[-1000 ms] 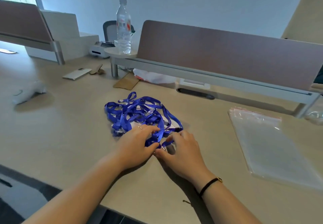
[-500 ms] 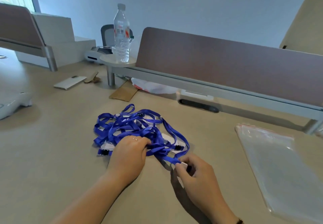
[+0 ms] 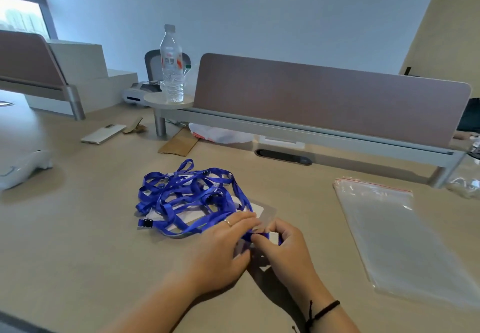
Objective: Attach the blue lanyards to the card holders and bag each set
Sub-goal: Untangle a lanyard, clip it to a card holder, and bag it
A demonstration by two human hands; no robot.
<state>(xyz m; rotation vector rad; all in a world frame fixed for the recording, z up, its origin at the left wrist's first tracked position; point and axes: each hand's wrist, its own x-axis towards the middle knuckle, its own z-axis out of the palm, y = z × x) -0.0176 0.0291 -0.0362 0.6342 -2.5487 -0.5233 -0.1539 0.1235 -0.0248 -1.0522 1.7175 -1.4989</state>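
Right now the blue lanyards (image 3: 189, 197) lie in one big tangled heap in the middle of the desk (image 3: 78, 228), with some clear card holders (image 3: 262, 209) and white cards mixed in under them. The straps look soft, light and floppy, so I think they will snag on each other and drag the whole heap along if one is pulled fast. The best place to take hold is the end of a strap, by its small clip, and not a loop in the middle. The card holders look thin, smooth and a bit slippery, so a pinch at the edge should work best. The left hand (image 3: 220, 252) lies on the near edge of the heap with its fingers stretched out flat, pressing a strap and a holder down. The right hand (image 3: 283, 249) is just beside it, and its curled fingers pinch the end of one blue strap with a small white piece on it. A stack of clear zip bags (image 3: 405, 234) with a red strip lies flat to the right, well apart from the heap, ready for the sets. Farther back stand a water bottle (image 3: 171, 65) on a small round shelf, a brown desk divider (image 3: 324, 98), a white phone (image 3: 104, 133) and a scrap of cardboard (image 3: 179, 143). None of these are in the way; the tangle itself is the real trouble.
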